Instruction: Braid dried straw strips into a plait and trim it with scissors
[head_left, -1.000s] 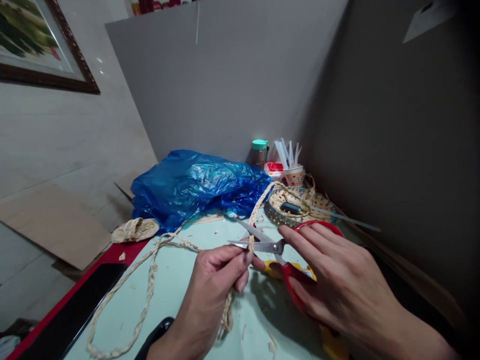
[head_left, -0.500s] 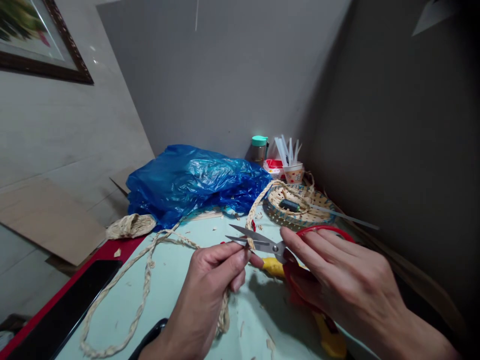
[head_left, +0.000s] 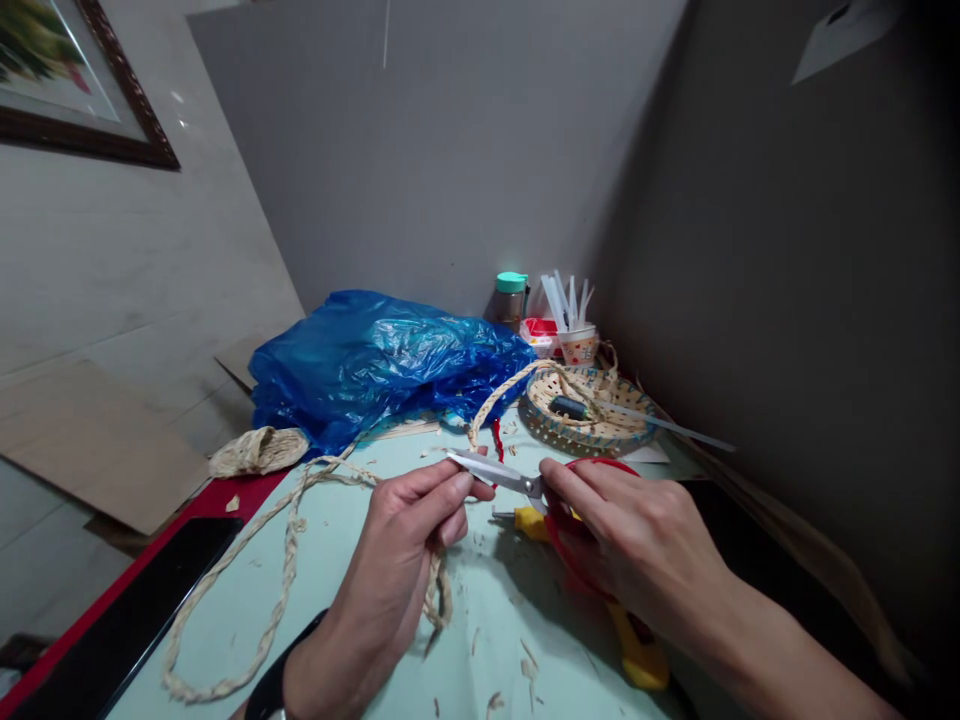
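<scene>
Closed around the red handles of a pair of scissors [head_left: 517, 478] is my right hand [head_left: 637, 520]. The blades are together and point left, lying over the fingertips of my left hand [head_left: 416, 530]. Thumb and fingers of that hand pinch a braided straw cord [head_left: 491, 400], which rises from them toward the woven basket. Another stretch of straw braid [head_left: 439, 590] hangs below the left palm. Whether the blades touch the cord is hidden by the fingers. Under the scissors lies a yellow-handled tool [head_left: 641, 650] with a thin metal tip.
A blue plastic bag [head_left: 382, 350] fills the back left. Behind stand a green-lidded jar [head_left: 511, 295] and a paper cup [head_left: 579, 345] of white strips. The round woven basket [head_left: 555, 430] holds a dark thread spool [head_left: 568, 407]. A black phone-like slab [head_left: 142, 610] lies at left.
The scissor blades have gone from apart to together across the cord at my left fingertips. Both hands appear slightly further left, and the view has shifted a little.
</scene>
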